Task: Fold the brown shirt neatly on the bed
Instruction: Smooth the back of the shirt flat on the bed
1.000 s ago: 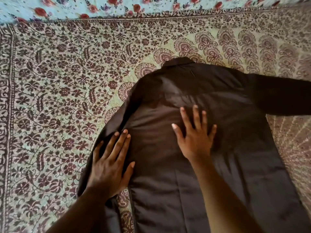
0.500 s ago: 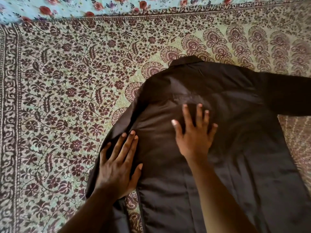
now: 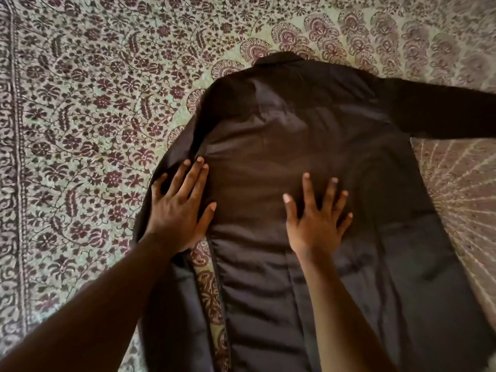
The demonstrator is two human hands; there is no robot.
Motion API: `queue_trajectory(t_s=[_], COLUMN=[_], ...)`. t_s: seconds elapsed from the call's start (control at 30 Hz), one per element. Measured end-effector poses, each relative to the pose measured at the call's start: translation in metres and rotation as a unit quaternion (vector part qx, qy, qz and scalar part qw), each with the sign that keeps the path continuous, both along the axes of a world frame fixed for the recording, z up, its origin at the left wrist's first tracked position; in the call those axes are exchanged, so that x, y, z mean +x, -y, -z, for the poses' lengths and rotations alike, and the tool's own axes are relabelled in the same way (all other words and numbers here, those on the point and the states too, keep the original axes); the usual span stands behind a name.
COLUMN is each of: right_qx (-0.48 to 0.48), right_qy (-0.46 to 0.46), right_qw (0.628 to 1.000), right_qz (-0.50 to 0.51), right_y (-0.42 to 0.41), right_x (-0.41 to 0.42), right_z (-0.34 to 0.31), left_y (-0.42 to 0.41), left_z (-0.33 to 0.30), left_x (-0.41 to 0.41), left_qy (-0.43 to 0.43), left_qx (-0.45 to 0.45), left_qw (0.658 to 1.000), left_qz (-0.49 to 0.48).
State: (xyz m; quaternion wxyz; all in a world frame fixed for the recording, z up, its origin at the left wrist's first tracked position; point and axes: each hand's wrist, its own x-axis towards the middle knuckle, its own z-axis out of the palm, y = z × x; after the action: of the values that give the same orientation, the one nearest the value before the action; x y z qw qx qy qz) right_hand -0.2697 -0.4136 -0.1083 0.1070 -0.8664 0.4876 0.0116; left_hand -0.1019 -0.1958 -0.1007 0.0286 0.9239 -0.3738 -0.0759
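A: Brown shirt back-up on the bed, filling centre and lower right of frame. Collar at upper centre, hem off the bottom edge. Long axis: upper centre down to lower right, slightly tilted.

B: Sleeves?

A: One sleeve stretched flat toward right edge of frame, not yet folded. Other sleeve folded down along the left side, running from centre left to bottom of frame, strip of patterned bedspread showing between it and the body panel.

B: Hands?

A: Left hand flat on the left fold line, fingers straight and close together, thumb out, pressing cloth. Right hand flat on mid-back, fingers spread wide, pressing too. Nothing pinched by either.

B: Key relation for next move?

A: Unfolded sleeve up and to the right of the right hand, well apart from the left. Right hand clearly nearer. Likely next: reach toward right of frame, bring that sleeve and side panel in across the long axis.

B: Risk?

A: Wrinkles near lower centre; uneven second fold if left side slips once released.
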Motion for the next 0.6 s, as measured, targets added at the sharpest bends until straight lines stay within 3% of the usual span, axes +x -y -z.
queue_trajectory(t_s=[0.07, 0.2, 0.23, 0.33, 0.37, 0.43, 0.5, 0.6], right_qx=[0.035, -0.020, -0.012, 0.025, 0.033, 0.029, 0.009, -0.015], right_qy=[0.010, -0.036, -0.038, -0.035, -0.031, -0.025, -0.031, -0.041], right_qw=[0.998, 0.984, 0.984, 0.999, 0.999, 0.998, 0.993, 0.997], right_qz=[0.059, -0.175, -0.171, -0.027, -0.005, -0.059, -0.110, 0.066], right_y=[-0.003, -0.023, -0.022, -0.017, -0.020, -0.025, -0.022, -0.005], right_x=[-0.003, -0.058, -0.076, -0.105, -0.109, -0.127, -0.163, -0.237], right_z=[-0.004, -0.007, -0.006, -0.005, -0.007, -0.009, -0.009, -0.007], left_y=[-0.001, 0.008, 0.014, 0.029, 0.030, 0.024, 0.015, 0.018], left_z=[-0.001, -0.015, -0.022, -0.039, -0.038, -0.030, -0.020, -0.018], left_x=[0.001, -0.022, -0.034, -0.078, -0.092, -0.112, -0.119, -0.119], left_qy=[0.009, 0.017, 0.014, -0.046, -0.082, -0.132, -0.120, -0.146], left_qx=[0.013, 0.015, -0.001, -0.066, -0.054, 0.017, 0.058, 0.097], left_qw=[1.000, 1.000, 1.000, 0.996, 0.992, 0.984, 0.983, 0.977], left_qz=[0.007, -0.015, -0.018, 0.039, 0.076, 0.117, 0.129, 0.124])
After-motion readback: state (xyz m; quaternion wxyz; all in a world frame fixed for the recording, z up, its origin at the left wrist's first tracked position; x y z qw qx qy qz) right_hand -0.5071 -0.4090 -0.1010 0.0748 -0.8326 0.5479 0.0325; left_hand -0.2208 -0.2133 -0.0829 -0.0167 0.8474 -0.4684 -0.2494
